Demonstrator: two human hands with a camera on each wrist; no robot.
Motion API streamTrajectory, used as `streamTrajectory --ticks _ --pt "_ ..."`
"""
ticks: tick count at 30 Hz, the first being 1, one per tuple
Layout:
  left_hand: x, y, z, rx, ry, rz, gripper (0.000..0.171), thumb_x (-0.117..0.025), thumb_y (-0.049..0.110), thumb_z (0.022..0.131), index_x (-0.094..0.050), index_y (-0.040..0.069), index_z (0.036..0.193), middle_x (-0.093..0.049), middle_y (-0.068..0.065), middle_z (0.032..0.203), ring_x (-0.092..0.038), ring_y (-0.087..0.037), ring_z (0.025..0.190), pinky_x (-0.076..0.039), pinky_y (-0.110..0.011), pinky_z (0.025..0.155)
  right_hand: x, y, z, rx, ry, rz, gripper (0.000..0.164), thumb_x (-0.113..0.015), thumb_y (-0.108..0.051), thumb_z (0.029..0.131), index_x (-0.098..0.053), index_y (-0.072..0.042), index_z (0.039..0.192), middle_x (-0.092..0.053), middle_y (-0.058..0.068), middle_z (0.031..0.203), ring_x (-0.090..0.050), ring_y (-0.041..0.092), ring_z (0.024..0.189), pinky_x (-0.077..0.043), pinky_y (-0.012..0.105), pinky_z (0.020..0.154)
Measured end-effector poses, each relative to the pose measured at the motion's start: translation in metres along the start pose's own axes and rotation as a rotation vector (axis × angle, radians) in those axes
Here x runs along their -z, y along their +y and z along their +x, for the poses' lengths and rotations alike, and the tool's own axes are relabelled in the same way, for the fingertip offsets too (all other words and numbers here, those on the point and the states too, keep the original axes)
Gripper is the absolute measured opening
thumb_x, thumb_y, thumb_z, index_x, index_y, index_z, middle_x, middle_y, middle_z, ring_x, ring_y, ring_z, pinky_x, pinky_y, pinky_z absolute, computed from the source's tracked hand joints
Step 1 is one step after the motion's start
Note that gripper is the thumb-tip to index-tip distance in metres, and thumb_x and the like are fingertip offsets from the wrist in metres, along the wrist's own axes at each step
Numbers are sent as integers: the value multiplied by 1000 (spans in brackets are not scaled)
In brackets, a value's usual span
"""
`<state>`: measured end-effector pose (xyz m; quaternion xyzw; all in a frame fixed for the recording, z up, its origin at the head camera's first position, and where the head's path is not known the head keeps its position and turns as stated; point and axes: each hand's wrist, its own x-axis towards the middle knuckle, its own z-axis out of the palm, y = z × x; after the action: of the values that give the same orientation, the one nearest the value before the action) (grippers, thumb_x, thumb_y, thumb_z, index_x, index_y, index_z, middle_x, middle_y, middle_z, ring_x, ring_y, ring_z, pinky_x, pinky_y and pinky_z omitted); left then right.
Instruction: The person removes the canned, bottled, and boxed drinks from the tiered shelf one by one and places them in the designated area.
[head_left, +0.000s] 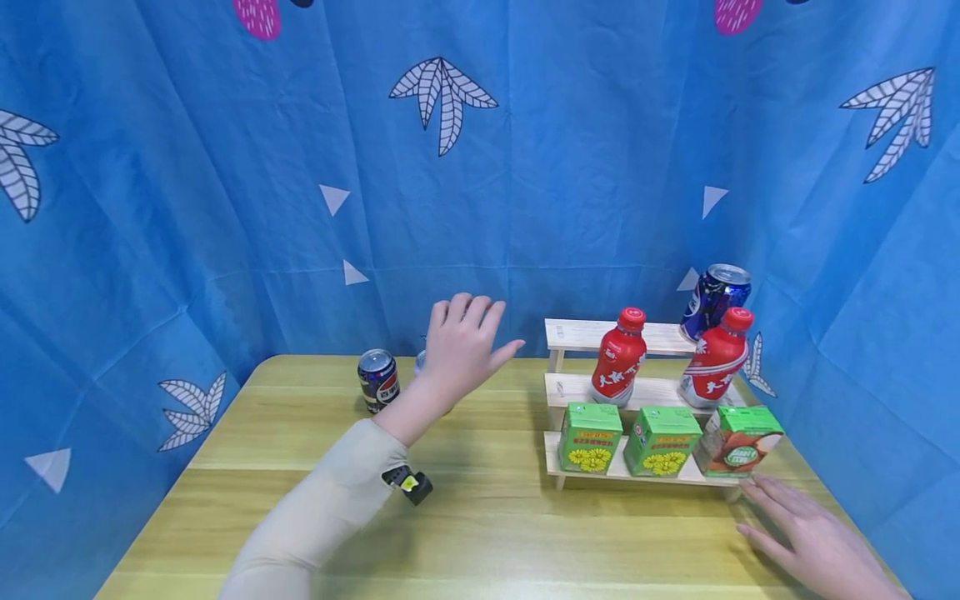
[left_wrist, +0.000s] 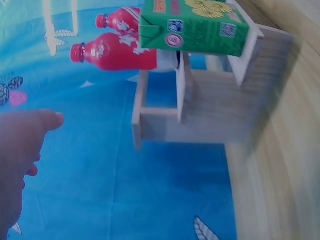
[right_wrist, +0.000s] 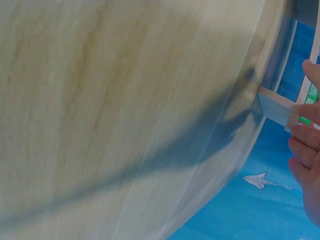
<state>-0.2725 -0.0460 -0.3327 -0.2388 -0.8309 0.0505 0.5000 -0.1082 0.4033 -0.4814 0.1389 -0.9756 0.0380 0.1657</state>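
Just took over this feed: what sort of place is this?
Probably a staged mock shop display: a wooden three-tier rack holding green drink cartons, a wood-grain table, and a blue leaf-print curtain around it.

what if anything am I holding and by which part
Nothing is held: the left hand is raised, empty; the right hand, beside the wooden rack, grips nothing.
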Motion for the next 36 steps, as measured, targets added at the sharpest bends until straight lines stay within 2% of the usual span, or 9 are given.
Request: streamTrajectory --ticks 1,4,8,21,26,28,30,34,36 --pt "1 2 3 -9 10 1 60 -61 66 82 -69 18 117 -68 -1 109 -56 -23 102 -40 -39 81 0 0 0 3 6 0 61 -77 -42 78 -64 -4 123 -60 22 129 -57 41 115 -22 41 118" --pt "2 7 12 -33 30 6 59 -60 66 83 -69 19 117 -68 1 108 -56 -22 101 -40 -38 81 -1 0 0 3 2 -1 61 -77 -42 79 -64 -4 124 -60 22 129 -57 40 115 -21 40 119" --pt "3 15 26 -49 47 3 57 -58 65 85 -69 19 117 -68 2 108 -55 -21 100 -39 -38 80 0 0 1 -11 -32 -1 61 -77 -44 79 -64 -4 123 -61 21 128 -57 40 115 -45 54 88" --pt "3 36 59 -59 34 -95 57 -52 65 88 -67 20 120 -68 1 113 -54 -20 107 -40 -37 86 -1 -1 1 7 9 1 61 -77 -43 78 -64 -6 124 -61 20 129 -58 39 115 -38 49 96" --pt "1 43 70 -60 28 -106 60 -50 67 88 -66 21 122 -67 1 115 -54 -20 109 -40 -37 87 -2 -1 2 35 44 -7 60 -79 -41 77 -64 -5 123 -62 21 127 -59 39 113 -13 26 120" --pt "0 47 75 -62 33 -112 60 -51 67 88 -66 21 122 -67 2 114 -54 -20 109 -40 -37 87 -2 -1 2 50 62 -9 60 -79 -41 77 -64 -5 123 -62 21 126 -59 40 111 9 9 113" --pt "-2 50 80 -60 37 -116 59 -51 68 88 -66 22 122 -67 2 114 -55 -19 109 -41 -36 88 -2 0 2 63 79 -9 60 -80 -40 76 -64 -4 122 -63 21 125 -60 39 110 14 2 105" --pt "-5 59 92 -55 23 -128 58 -51 68 87 -65 24 122 -67 4 115 -54 -18 109 -41 -35 88 -2 1 1 59 81 -8 60 -81 -39 75 -64 -4 121 -62 21 125 -59 38 110 9 6 112" --pt "-5 63 97 -49 1 -136 58 -50 69 88 -64 25 123 -66 5 115 -53 -17 110 -41 -34 89 -1 1 1 45 64 -12 60 -80 -40 75 -64 -5 122 -62 20 126 -59 38 111 -13 24 121"
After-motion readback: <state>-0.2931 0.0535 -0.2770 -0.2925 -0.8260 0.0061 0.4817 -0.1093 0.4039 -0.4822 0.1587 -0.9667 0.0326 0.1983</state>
